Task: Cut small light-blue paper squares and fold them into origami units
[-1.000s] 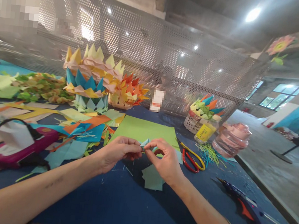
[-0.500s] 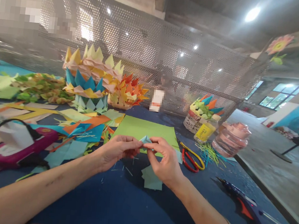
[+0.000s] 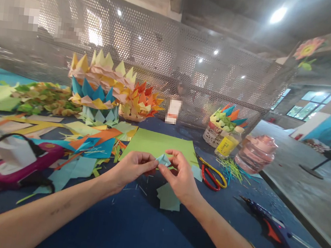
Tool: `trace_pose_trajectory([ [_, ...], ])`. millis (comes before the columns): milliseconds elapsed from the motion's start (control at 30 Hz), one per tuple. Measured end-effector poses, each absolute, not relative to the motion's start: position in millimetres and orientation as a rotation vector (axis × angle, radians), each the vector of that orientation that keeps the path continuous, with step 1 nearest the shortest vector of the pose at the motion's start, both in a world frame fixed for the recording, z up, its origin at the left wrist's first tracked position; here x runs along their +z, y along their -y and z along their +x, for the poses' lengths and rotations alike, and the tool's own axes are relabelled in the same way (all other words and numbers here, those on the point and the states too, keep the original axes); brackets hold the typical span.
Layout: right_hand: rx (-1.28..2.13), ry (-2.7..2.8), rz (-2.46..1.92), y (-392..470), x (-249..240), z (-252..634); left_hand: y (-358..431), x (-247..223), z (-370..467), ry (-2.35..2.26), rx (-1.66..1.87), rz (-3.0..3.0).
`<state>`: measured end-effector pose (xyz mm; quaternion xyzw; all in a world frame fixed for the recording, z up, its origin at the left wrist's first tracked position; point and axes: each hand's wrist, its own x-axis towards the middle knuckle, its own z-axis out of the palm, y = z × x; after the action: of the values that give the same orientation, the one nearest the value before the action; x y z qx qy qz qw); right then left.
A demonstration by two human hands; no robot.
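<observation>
A small light blue folded paper (image 3: 163,160) is held between my two hands above the front of a green sheet (image 3: 163,142). My left hand (image 3: 135,167) pinches its left corner between thumb and fingers. On the other side, my right hand (image 3: 180,176) grips it with thumb and fingertips, the index finger raised behind it. Below my right hand, several pale blue-green paper squares (image 3: 169,199) lie stacked on the dark blue table (image 3: 107,224).
Red and yellow scissors (image 3: 211,175), a glue gun (image 3: 273,226), a yellow-labelled bottle (image 3: 226,145) and a pink bottle (image 3: 255,154) are on the right. Left are paper strips (image 3: 105,135), a magenta tool (image 3: 22,166) and folded paper crowns (image 3: 99,97).
The folded paper has turned and tilted, showing a broader face. My right fingers have shifted around it, and my left hand has moved slightly right.
</observation>
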<state>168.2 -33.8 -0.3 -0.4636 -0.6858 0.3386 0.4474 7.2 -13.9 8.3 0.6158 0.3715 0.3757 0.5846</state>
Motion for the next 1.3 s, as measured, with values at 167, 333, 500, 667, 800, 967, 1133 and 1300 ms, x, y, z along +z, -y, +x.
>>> trace_pose_trajectory([
  [167,0.862,1.674,-1.136,36,1,166,14,9,6,-0.854,0.889,1.444],
  [333,0.888,1.658,-1.120,39,5,166,15,9,4,-0.825,0.899,1.430],
  [500,0.871,1.601,-1.119,36,7,168,13,8,3,-0.878,0.925,1.327],
  [667,0.908,1.526,-1.191,34,11,170,9,6,3,-0.931,0.939,1.388],
  [800,0.900,1.567,-1.234,32,10,172,8,3,4,-0.971,0.985,1.628],
  [967,0.939,1.572,-1.240,31,7,173,11,5,5,-0.997,0.987,1.675],
  [1133,0.956,1.541,-1.238,32,7,173,13,7,5,-0.959,0.886,1.497],
  [1300,0.950,1.560,-1.221,33,6,172,15,8,5,-0.900,0.842,1.408],
])
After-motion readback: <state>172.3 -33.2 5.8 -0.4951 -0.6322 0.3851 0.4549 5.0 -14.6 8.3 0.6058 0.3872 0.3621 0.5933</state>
